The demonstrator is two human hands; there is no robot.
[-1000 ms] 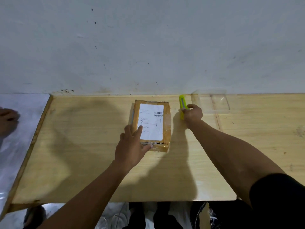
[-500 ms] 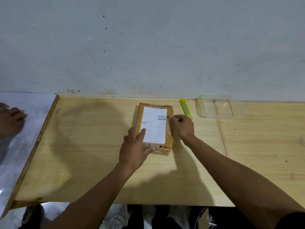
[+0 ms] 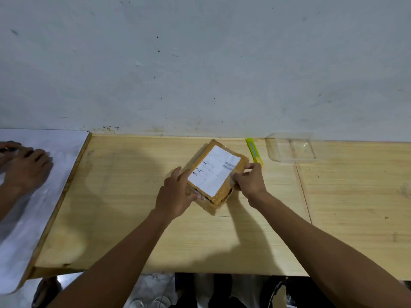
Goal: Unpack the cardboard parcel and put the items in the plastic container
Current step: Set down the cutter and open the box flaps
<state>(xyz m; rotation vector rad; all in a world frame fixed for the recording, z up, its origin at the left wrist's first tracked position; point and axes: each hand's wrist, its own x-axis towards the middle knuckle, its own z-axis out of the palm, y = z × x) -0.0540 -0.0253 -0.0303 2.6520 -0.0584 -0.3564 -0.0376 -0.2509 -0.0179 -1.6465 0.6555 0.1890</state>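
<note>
Gripped from both sides by the left hand (image 3: 175,194) and right hand (image 3: 250,180), tilted cardboard parcel (image 3: 216,172), likely to find the tape edge, yellow cutter (image 3: 254,151) and clear plastic container (image 3: 291,147) close for later.

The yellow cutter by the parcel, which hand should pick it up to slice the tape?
Probably the right hand: the yellow cutter lies just beyond its fingertips, while the left hand steadies the parcel on the opposite side.

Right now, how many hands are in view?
3: left hand and right hand grip the parcel; another person's hand rests at far left, possibly hiding a second one behind it.
</note>
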